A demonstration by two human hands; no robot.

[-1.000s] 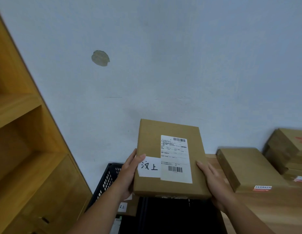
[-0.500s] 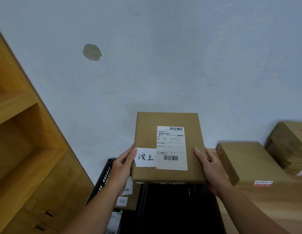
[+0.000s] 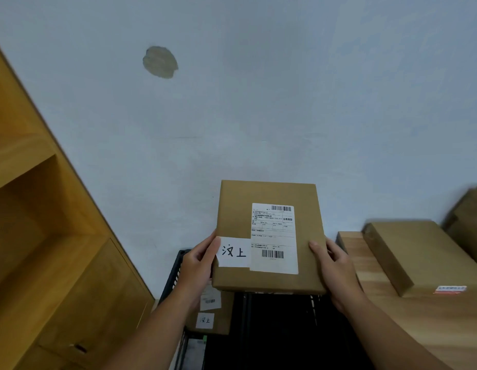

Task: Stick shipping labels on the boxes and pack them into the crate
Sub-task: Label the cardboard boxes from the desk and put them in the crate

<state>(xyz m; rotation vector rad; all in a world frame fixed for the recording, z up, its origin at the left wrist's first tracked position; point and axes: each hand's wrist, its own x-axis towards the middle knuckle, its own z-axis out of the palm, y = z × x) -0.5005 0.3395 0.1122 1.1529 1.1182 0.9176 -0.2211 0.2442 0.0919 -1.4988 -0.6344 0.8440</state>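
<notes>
The left hand (image 3: pixel 197 263) and right hand (image 3: pixel 336 265) grip the labelled box (image 3: pixel 237 209) by its sides; it has straightened over the crate (image 3: pixel 172 281) beneath them, seemingly ready for lowering.

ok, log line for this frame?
step: pack | left hand, right hand: grip labelled box | held over black crate | second box inside

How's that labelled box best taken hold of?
By its left and right edges, one hand from each side, as the left hand and right hand do now. The box is flat and looks too wide for one hand; this keeps its label uncovered.
</notes>
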